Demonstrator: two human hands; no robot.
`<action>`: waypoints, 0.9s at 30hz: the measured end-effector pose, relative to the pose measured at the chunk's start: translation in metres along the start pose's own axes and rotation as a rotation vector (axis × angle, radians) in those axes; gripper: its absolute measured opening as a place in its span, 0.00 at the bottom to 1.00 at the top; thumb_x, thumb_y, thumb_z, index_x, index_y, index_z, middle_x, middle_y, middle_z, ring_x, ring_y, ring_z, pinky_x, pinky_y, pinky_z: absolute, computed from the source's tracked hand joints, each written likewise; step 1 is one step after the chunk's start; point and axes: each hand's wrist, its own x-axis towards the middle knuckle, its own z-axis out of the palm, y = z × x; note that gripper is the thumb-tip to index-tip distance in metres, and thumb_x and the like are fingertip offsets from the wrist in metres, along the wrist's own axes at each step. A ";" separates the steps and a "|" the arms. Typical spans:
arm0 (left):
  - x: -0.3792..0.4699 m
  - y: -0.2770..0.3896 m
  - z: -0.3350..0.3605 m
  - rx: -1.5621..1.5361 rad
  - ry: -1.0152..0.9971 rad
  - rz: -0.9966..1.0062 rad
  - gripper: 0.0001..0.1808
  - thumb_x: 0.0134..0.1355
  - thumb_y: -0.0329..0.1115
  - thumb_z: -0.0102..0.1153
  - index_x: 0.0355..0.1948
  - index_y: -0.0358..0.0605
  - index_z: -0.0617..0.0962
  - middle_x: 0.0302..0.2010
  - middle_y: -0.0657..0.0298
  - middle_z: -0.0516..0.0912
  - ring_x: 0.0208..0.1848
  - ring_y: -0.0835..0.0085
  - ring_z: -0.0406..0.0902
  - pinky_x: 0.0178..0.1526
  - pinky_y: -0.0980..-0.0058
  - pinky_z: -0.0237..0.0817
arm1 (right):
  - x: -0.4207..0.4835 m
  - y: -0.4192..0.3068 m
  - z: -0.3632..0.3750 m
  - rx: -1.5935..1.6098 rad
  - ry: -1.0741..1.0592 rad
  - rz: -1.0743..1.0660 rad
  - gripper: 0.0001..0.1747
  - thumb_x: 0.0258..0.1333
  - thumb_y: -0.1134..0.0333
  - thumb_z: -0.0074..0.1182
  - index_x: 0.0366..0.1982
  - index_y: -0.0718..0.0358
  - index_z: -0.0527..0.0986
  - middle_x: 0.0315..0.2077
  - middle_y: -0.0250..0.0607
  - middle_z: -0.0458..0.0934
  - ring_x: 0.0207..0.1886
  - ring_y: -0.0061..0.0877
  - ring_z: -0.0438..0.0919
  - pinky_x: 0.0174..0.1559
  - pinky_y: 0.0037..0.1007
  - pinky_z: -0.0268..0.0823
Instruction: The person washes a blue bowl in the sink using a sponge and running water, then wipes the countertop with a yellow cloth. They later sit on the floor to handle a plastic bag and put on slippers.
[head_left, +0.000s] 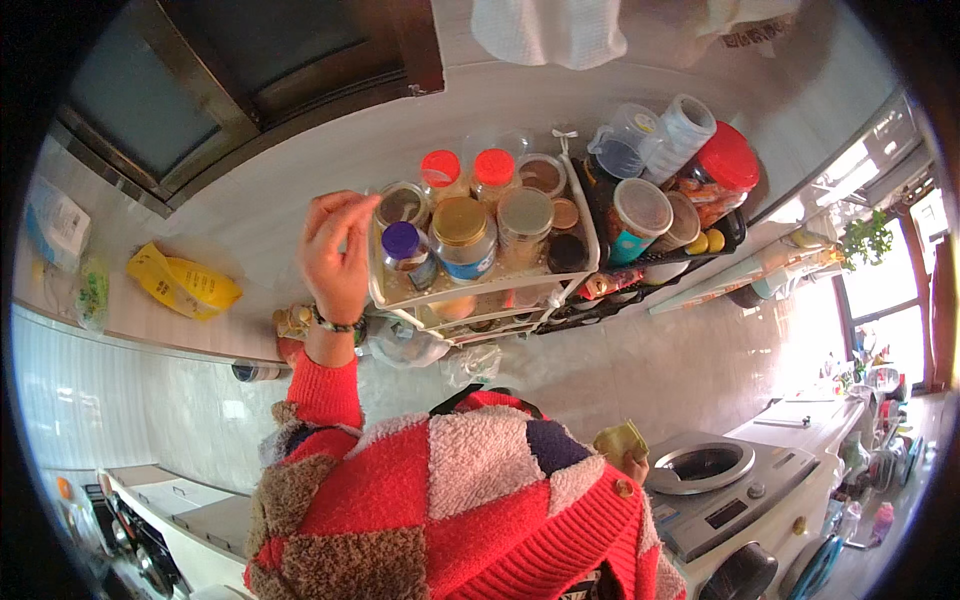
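My left hand (337, 255) is raised at the left end of a white shelf rack (487, 290), its fingers bent and thumb near the fingertips; I see nothing held in it. Beside it on the top shelf stand a jar with a purple lid (400, 240), a jar with a gold lid (460, 221), two jars with red lids (440, 169) and several other jars. My right hand (638, 466) is low at my right side, mostly hidden by the sleeve, closed around a folded yellow-green cloth (619, 442).
A black rack (660, 262) with tubs, a plastic roll and a big red-lidded jar (726, 157) adjoins on the right. A yellow bag (184, 281) lies on the left. A washing machine (727, 495) stands at lower right. Plastic bags (405, 343) lie below the white rack.
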 end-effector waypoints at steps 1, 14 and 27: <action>0.001 -0.013 -0.003 0.008 -0.003 -0.028 0.12 0.53 0.17 0.58 0.36 0.43 0.83 0.35 0.62 0.80 0.34 0.71 0.78 0.32 0.78 0.70 | 0.001 -0.002 0.003 0.020 -0.024 0.007 0.09 0.55 0.76 0.53 0.39 0.64 0.78 0.28 0.23 0.76 0.27 0.13 0.70 0.30 0.18 0.63; -0.030 -0.083 0.013 0.222 -0.196 -0.018 0.11 0.46 0.18 0.58 0.31 0.43 0.82 0.32 0.62 0.79 0.32 0.64 0.79 0.32 0.70 0.71 | 0.014 -0.014 0.024 -0.049 -0.061 0.036 0.10 0.54 0.78 0.53 0.40 0.67 0.78 0.33 0.30 0.79 0.34 0.17 0.75 0.39 0.23 0.68; -0.031 -0.077 0.017 0.187 -0.435 -0.034 0.10 0.47 0.23 0.59 0.33 0.43 0.81 0.35 0.63 0.78 0.38 0.60 0.75 0.39 0.65 0.70 | 0.014 -0.004 0.032 -0.124 -0.011 0.091 0.14 0.53 0.79 0.52 0.44 0.67 0.77 0.38 0.32 0.80 0.39 0.20 0.77 0.44 0.24 0.69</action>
